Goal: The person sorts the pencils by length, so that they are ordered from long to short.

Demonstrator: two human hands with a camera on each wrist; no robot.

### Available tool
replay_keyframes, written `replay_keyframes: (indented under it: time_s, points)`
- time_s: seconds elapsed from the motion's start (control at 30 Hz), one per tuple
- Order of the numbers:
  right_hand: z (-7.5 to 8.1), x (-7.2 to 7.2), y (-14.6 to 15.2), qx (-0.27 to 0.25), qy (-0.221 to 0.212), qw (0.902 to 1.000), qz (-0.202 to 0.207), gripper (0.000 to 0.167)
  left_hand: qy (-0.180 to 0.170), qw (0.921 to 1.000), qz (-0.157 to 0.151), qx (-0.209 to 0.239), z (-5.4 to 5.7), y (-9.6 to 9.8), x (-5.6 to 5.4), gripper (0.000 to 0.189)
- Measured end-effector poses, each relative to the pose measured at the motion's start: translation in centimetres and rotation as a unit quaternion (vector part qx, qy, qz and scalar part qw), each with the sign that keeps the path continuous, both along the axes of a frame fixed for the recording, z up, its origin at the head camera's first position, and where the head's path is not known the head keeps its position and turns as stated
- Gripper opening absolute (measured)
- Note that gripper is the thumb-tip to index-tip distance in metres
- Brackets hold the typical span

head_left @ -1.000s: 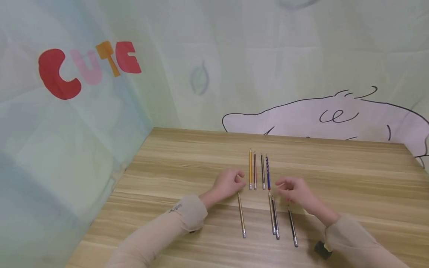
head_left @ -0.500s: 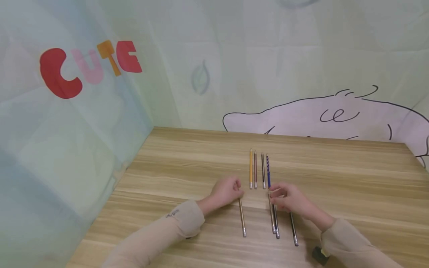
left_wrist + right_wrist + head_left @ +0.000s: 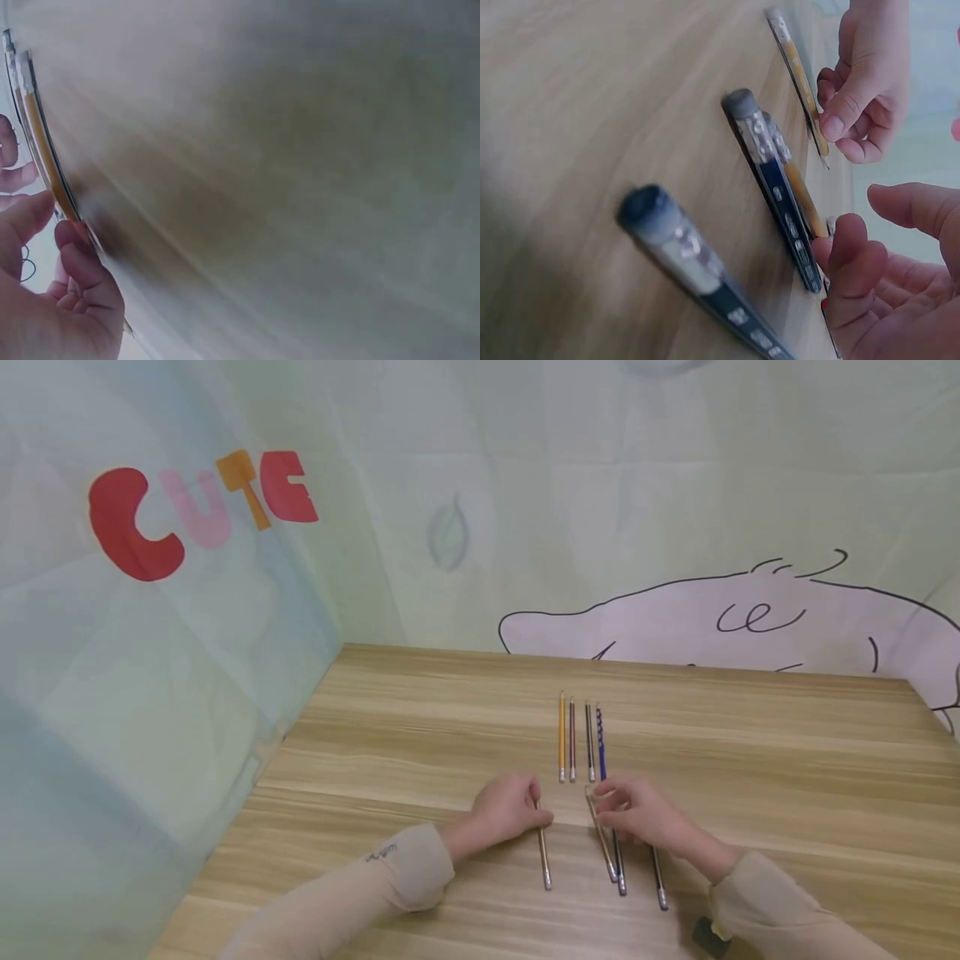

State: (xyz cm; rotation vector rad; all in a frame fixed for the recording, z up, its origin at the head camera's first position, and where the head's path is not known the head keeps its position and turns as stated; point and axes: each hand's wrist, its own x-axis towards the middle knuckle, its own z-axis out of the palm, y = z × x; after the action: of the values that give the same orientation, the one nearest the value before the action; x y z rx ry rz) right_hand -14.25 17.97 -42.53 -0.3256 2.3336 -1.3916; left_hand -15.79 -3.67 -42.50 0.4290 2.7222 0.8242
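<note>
My right hand (image 3: 637, 810) is reaching over the near end of the blue pencil (image 3: 601, 743), its fingertips meeting the tip of a gold pencil (image 3: 604, 847) – whether they are pinching or only nudging it, I cannot tell. That pencil is lying on my side of the blue pencil, its long axis running away from me and slanting left, eraser towards me; my right hand is the nearer. My left hand (image 3: 513, 806) is pinching a second gold pencil (image 3: 545, 860) near its tip, to the near left of the blue pencil, eraser towards me. Left of the blue pencil, yellow (image 3: 562, 739), maroon (image 3: 572, 739) and black (image 3: 590, 743) pencils are lying in a row. I am seeing no container – the pencils are resting on the wooden table (image 3: 420, 710).
</note>
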Motion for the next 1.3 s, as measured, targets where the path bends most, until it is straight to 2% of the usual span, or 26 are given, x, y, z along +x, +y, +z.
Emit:
replay_keyframes:
  time_s: [0.2, 0.37, 0.6, 0.83, 1.07, 1.3]
  points:
    - [-0.2, 0.1, -0.7, 0.023, 0.006, 0.9996, -0.017, 0.038, 0.004, 0.9999, 0.0, -0.012, -0.3, 0.1, 0.4, 0.029]
    - [-0.4, 0.1, -1.2, 0.051, 0.033, 0.9978, -0.027, 0.035, 0.002, 0.9999, -0.002, -0.012, -0.2, 0.0, 0.5, 0.03]
    - [-0.5, 0.1, -2.0, 0.102, 0.052, 0.9923, -0.049, 0.035, -0.015, 0.9999, -0.003, 0.007, 0.0, -0.2, 1.1, 0.032]
    - [-0.7, 0.4, -2.6, 0.14, 0.072, 0.9855, -0.063, 0.032, -0.019, 0.9998, -0.002, 0.002, 0.0, -0.2, 1.6, 0.032]
    - [-0.6, 0.6, -2.9, 0.158, 0.087, 0.9814, -0.064, 0.03, -0.026, 0.9997, 0.002, -0.003, 0.0, -0.3, 1.5, 0.031]
    - [-0.5, 0.7, -3.2, 0.171, 0.083, 0.9796, -0.066, 0.028, -0.028, 0.9993, 0.017, -0.017, 0.3, -0.4, 1.6, 0.03]
